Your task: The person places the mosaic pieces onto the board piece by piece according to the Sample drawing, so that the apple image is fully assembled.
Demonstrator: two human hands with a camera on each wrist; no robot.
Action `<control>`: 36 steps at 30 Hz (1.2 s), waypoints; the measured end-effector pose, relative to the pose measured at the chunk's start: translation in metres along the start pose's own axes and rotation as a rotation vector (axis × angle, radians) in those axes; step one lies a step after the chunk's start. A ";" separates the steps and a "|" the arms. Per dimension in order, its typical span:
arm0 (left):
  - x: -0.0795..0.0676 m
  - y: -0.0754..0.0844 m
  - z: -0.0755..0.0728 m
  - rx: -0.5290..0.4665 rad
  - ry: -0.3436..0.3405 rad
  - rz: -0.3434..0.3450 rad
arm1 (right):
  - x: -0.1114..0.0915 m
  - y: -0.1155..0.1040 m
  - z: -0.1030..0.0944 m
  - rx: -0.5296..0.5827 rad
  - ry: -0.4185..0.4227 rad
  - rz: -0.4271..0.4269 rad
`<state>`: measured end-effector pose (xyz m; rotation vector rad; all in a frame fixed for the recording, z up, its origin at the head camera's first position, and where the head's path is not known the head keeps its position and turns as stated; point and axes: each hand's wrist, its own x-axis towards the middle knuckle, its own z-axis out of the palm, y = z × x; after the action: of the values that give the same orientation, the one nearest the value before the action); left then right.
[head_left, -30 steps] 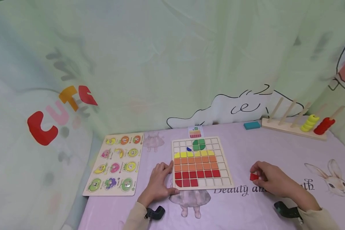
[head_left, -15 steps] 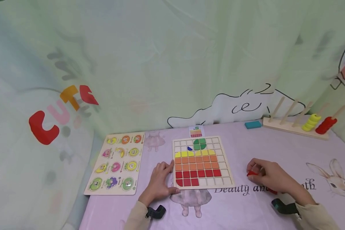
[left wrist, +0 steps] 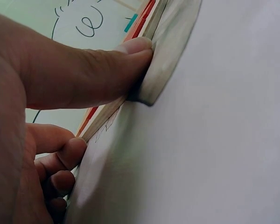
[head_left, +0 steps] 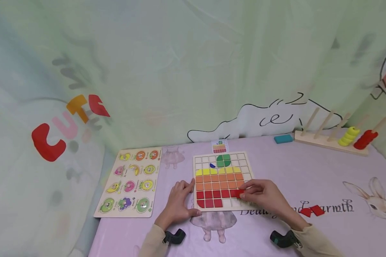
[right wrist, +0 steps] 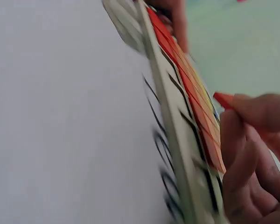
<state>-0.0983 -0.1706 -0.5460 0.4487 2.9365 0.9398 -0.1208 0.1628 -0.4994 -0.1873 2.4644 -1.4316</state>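
My right hand [head_left: 264, 194] pinches a red tile [head_left: 239, 193] between thumb and fingertips, over the lower right of a wooden grid board [head_left: 251, 171]. In the right wrist view the held tile [right wrist: 223, 99] is seen edge-on, apart from the board. My left hand [head_left: 177, 204] rests at the board's near left corner, its index finger against the left edge and the thumb on the near edge. Rows of yellow, orange and red tiles fill much of the grid, with green pieces and one blue piece above. Three red tiles stand at the left of the nearest row.
Loose red tiles [head_left: 316, 210] lie on the tablecloth to the right. A pattern card [head_left: 219, 146] is behind the board. A fruit puzzle board [head_left: 99, 210] lies left. A teal block [head_left: 283, 139] and a pegged stand [head_left: 329, 142] with yellow and red beads are at the back right.
My right hand has moved left from the tablecloth to over the board, carrying a red tile. The loose red tiles it had partly covered now show. The left hand has stayed in place.
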 end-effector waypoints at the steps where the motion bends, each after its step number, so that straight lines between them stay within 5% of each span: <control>1: 0.000 0.000 0.000 -0.002 0.000 -0.001 | 0.001 -0.002 0.006 -0.006 0.007 -0.011; 14: 0.000 -0.002 0.000 0.018 0.001 0.007 | 0.002 -0.017 0.039 -0.196 0.045 -0.141; 24: 0.001 0.000 -0.001 0.004 0.001 0.008 | 0.002 -0.018 0.037 -0.254 -0.012 -0.180; 36: 0.001 0.000 0.000 0.011 0.012 0.017 | -0.001 -0.022 0.044 -0.405 0.061 -0.264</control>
<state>-0.0997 -0.1703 -0.5463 0.4704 2.9547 0.9311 -0.1068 0.1159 -0.5009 -0.5786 2.8412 -1.0174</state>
